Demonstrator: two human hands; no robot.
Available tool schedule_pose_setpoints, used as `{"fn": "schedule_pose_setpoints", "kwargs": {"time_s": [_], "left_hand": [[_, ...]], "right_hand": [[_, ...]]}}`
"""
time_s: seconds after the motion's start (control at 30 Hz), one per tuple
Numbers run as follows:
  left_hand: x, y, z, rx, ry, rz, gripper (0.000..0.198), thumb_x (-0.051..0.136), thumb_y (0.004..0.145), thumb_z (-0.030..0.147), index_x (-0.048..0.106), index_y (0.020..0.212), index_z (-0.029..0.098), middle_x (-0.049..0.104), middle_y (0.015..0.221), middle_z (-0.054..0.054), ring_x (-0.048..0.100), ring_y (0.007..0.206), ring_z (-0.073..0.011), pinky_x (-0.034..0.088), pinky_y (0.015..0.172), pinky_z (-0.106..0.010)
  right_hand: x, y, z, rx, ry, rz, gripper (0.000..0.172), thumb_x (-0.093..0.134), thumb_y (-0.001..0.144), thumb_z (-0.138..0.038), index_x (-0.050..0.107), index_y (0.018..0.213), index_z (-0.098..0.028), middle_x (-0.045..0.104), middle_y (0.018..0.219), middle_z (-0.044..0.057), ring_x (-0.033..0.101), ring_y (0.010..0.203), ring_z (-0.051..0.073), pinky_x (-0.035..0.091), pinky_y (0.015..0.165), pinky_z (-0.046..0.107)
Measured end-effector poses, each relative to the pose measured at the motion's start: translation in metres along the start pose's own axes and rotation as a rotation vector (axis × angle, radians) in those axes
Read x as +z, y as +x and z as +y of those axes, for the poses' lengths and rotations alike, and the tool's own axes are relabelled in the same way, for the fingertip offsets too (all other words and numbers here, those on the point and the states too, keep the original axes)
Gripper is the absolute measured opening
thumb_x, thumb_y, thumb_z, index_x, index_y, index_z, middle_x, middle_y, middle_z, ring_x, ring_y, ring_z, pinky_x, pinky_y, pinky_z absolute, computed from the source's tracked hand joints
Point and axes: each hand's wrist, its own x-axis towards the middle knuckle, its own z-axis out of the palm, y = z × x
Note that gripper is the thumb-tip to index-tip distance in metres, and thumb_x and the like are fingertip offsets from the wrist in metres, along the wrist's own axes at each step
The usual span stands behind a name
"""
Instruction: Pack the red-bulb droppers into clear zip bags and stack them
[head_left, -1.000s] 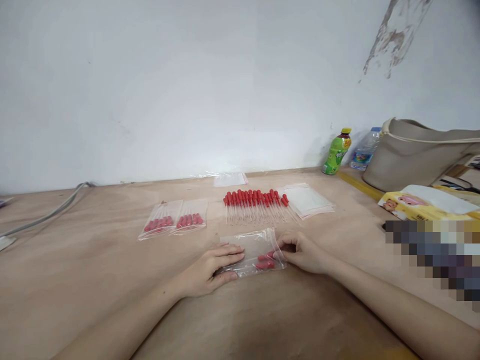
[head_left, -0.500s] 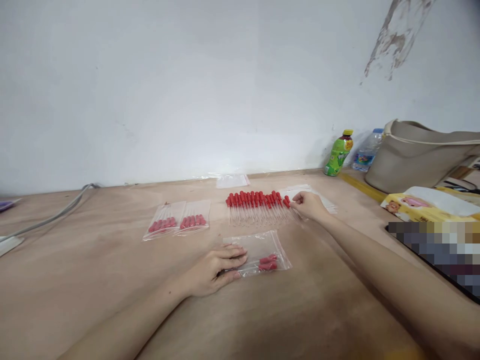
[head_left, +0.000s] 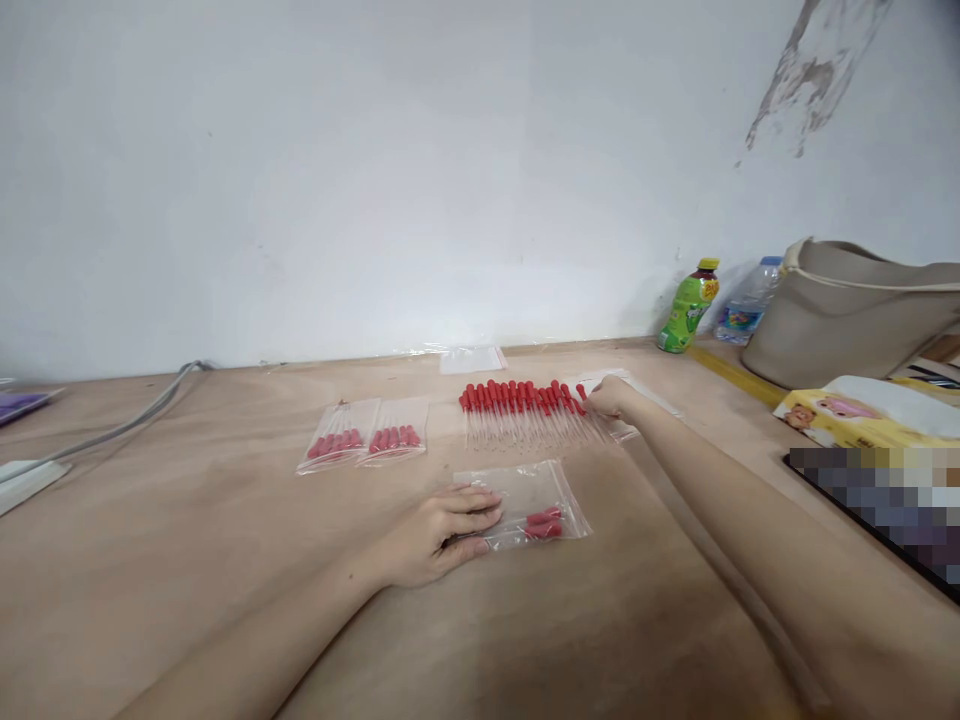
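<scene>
My left hand (head_left: pixel 450 530) lies flat with fingers outstretched on a clear zip bag (head_left: pixel 517 482). Inside that bag are two droppers with red rubber bulbs (head_left: pixel 543 530), their stems pointing toward my fingers. Behind it, a row of red-bulbed droppers (head_left: pixel 517 397) lies with bulbs away from me and thin clear stems toward me. At the row's right end, my right hand (head_left: pixel 611 397) has its fingers pinched together at a dropper's red bulb (head_left: pixel 581 392); the fingertips are partly hidden. Two filled zip bags (head_left: pixel 334 440) of droppers lie side by side on the left.
Flat bags (head_left: pixel 645 392) lie under and behind my right hand, another (head_left: pixel 472 360) by the wall. To the right are a green bottle (head_left: pixel 686 310), a water bottle (head_left: pixel 746 305), a beige bin (head_left: pixel 847 320) and a tissue pack (head_left: pixel 825 410). A grey cable (head_left: pixel 161 400) runs at left.
My right hand has shifted slightly at the row's end, and the dropper bulb by its fingers sits differently. My left hand stays on the bag. The whole view has shifted a little.
</scene>
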Motion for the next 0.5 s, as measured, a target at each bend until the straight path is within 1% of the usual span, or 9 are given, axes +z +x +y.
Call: {"fn": "schedule_pose_setpoints", "kwargs": {"time_s": [0.07,0.1,0.13,0.2,0.23,0.3,0.37,0.43,0.5], "left_hand": [[0.0,0.0,0.0,-0.002,-0.006,0.002,0.038,0.045,0.088,0.026,0.043,0.126,0.022,0.042,0.13,-0.005,0.038,0.12,-0.0176,0.027,0.103,-0.035],[0.0,0.0,0.0,-0.004,-0.01,0.005,0.038,0.045,0.088,0.026,0.043,0.125,0.022,0.043,0.13,-0.005,0.039,0.12,-0.0178,0.027,0.103,-0.035],[0.0,0.0,-0.001,-0.006,-0.015,0.009,0.038,0.046,0.087,0.026,0.044,0.125,0.022,0.043,0.13,-0.006,0.039,0.12,-0.0179,0.027,0.103,-0.035],[0.001,0.001,-0.001,-0.012,-0.026,0.018,0.037,0.047,0.087,0.026,0.045,0.124,0.022,0.044,0.129,-0.006,0.04,0.119,-0.018,0.027,0.103,-0.035],[0.001,0.001,-0.001,-0.015,-0.031,0.021,0.037,0.047,0.087,0.027,0.046,0.123,0.022,0.045,0.128,-0.006,0.04,0.119,-0.0181,0.027,0.102,-0.035],[0.002,0.002,-0.001,-0.02,-0.043,0.021,0.037,0.048,0.086,0.028,0.047,0.122,0.023,0.045,0.128,-0.006,0.041,0.119,-0.0182,0.027,0.102,-0.035],[0.003,0.002,-0.001,-0.023,-0.055,0.016,0.036,0.048,0.086,0.029,0.047,0.122,0.023,0.044,0.129,-0.006,0.04,0.119,-0.0181,0.028,0.102,-0.035],[0.003,0.002,-0.002,-0.024,-0.062,0.014,0.036,0.047,0.087,0.03,0.047,0.123,0.023,0.044,0.129,-0.006,0.04,0.119,-0.0183,0.028,0.102,-0.035],[0.003,0.002,-0.002,-0.023,-0.061,0.015,0.036,0.047,0.087,0.029,0.047,0.123,0.024,0.044,0.13,-0.006,0.039,0.12,-0.0186,0.027,0.102,-0.036]], "right_hand": [[-0.005,-0.008,0.003,0.017,0.099,0.022,0.035,0.058,0.062,-0.015,0.053,0.095,-0.006,0.047,0.044,-0.001,0.048,0.043,0.012,0.032,0.038,0.02],[-0.007,-0.014,0.005,0.021,0.147,0.035,0.044,0.055,0.064,-0.015,0.047,0.106,-0.004,0.048,0.047,-0.001,0.048,0.043,0.012,0.034,0.039,0.02],[-0.008,-0.022,0.007,0.018,0.186,0.048,0.053,0.052,0.066,-0.015,0.037,0.116,-0.004,0.05,0.049,-0.002,0.049,0.044,0.011,0.036,0.04,0.02],[-0.005,-0.043,0.012,-0.007,0.302,0.069,0.065,0.048,0.069,-0.015,0.018,0.126,-0.005,0.051,0.054,-0.003,0.05,0.045,0.011,0.039,0.041,0.019],[-0.002,-0.055,0.014,-0.027,0.366,0.077,0.067,0.046,0.069,-0.016,0.013,0.127,-0.007,0.051,0.055,-0.004,0.05,0.044,0.01,0.04,0.041,0.019],[0.008,-0.079,0.019,-0.07,0.673,0.088,0.063,0.048,0.068,-0.016,0.018,0.124,-0.012,0.049,0.053,-0.006,0.049,0.042,0.01,0.041,0.04,0.02],[0.019,-0.1,0.022,-0.079,0.886,0.096,0.057,0.053,0.066,-0.019,0.025,0.115,-0.017,0.047,0.054,-0.008,0.05,0.043,0.01,0.042,0.04,0.02],[0.029,-0.116,0.022,-0.076,1.03,0.087,0.051,0.059,0.064,-0.022,0.029,0.106,-0.021,0.048,0.056,-0.009,0.053,0.046,0.01,0.045,0.043,0.02],[0.036,-0.127,0.02,-0.056,1.136,0.028,0.045,0.062,0.063,-0.023,0.032,0.097,-0.023,0.052,0.06,-0.007,0.056,0.05,0.01,0.049,0.05,0.023]]}}
